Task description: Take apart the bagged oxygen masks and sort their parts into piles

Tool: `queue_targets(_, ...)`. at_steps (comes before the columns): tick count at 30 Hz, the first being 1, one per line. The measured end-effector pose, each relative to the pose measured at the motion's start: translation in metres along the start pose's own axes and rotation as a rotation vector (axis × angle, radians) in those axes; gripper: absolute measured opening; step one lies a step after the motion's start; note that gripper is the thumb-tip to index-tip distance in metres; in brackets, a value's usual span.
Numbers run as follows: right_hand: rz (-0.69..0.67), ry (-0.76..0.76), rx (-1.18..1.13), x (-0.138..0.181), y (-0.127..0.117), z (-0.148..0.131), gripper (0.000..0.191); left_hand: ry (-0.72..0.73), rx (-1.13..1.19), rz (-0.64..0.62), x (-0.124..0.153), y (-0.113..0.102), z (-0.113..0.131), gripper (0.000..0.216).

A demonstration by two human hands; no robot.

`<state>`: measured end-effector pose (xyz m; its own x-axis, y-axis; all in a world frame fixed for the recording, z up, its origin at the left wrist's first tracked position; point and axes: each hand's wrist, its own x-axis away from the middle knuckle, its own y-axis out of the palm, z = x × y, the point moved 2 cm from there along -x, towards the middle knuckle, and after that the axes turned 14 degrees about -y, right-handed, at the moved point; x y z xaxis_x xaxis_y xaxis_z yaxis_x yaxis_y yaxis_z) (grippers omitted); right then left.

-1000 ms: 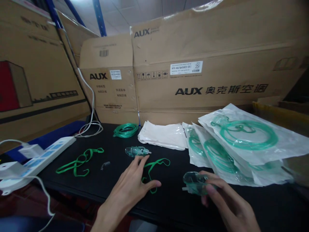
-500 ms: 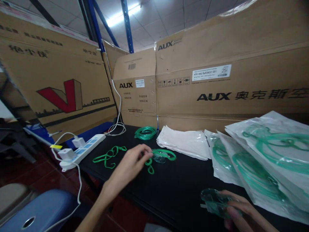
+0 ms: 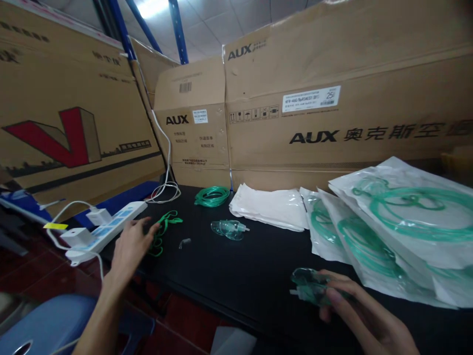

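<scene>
While the left hand (image 3: 130, 246) was at the green straps (image 3: 169, 221), the right hand (image 3: 360, 305) pinched a green mask (image 3: 308, 285)

Far left, the power strip (image 3: 111, 229) sat along the edge, likely to keep its cables off the working area. Left hand lay beside it, fingers loosely parted, thumb next to the straps. Couldn't tell if it gripped them. Straps loose and tangled, probably just dropped there in a bunch.

Right of that: small clear fitting (image 3: 185, 241), lying alone. Behind it, coiled tubing (image 3: 212, 196), presumably coiled to stay compact. Second mask (image 3: 231, 230) lay on the black tabletop (image 3: 221, 276), stub to the right.

White pouches (image 3: 268, 206) were stacked flat near the cardboard wall (image 3: 258, 148), likely to leave the front free.

Right hand, front right: thumb and fingers closed on the mask's right end, which left its pale stub pointing left, unblocked. Mask looked see-through, green-tinted, glossy, rounded; some of it hidden by fingers. Packed pouches (image 3: 369, 249) overlapped just beyond, green tubing showing through.
</scene>
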<state>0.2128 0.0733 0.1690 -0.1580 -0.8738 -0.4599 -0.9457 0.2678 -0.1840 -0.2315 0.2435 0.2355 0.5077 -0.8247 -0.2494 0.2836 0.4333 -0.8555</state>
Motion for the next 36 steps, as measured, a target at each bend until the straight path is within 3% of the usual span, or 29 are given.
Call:
queue_targets(3,0.021,0.065,0.007,-0.003,0.007,-0.015,0.041,0.153,0.038,0.116,0.028,-0.006,0.024,0.044)
queue_targets(5,0.011,0.123,-0.009,-0.004,0.011,-0.015,0.043,0.336,0.195,0.032,0.057,-0.004,0.049,0.044)
queue_targets(6,0.002,0.150,-0.033,-0.004,0.012,-0.014,0.043,0.423,0.311,-0.081,0.074,-0.001,0.064,0.043)
queue_targets(10,0.027,0.236,-0.264,-0.005,0.018,-0.006,0.044,0.732,0.539,-0.735,0.152,0.023,0.123,0.031)
queue_targets(13,0.061,0.262,-0.407,-0.008,0.023,-0.003,0.043,0.812,0.649,-0.989,0.191,0.040,0.154,0.031)
queue_targets(18,0.186,0.209,-0.456,-0.012,0.027,-0.001,0.037,0.704,0.747,-1.011,0.202,0.066,0.168,0.016)
queue_targets(21,0.181,0.198,-0.438,-0.013,0.029,0.000,0.058,0.602,0.816,-1.042,0.200,0.077,0.162,0.016)
queue_targets(22,0.168,0.191,-0.414,-0.013,0.029,0.000,0.057,0.582,0.841,-1.065,0.199,0.078,0.161,0.015)
queue_targets(24,0.157,0.162,-0.332,-0.012,0.030,-0.001,0.044,0.597,0.852,-1.090,0.200,0.078,0.158,0.013)
queue_targets(28,0.183,0.001,-0.058,-0.006,0.030,-0.003,0.030,0.674,0.808,-0.997,0.198,0.067,0.157,0.020)
queue_targets(32,0.114,-0.178,0.261,0.000,0.033,-0.004,0.035,0.626,0.846,-0.991,0.195,0.061,0.157,0.018)
queue_targets(36,0.060,-0.214,0.337,0.003,0.034,0.000,0.039,0.577,0.822,-1.045,0.195,0.063,0.157,0.012)
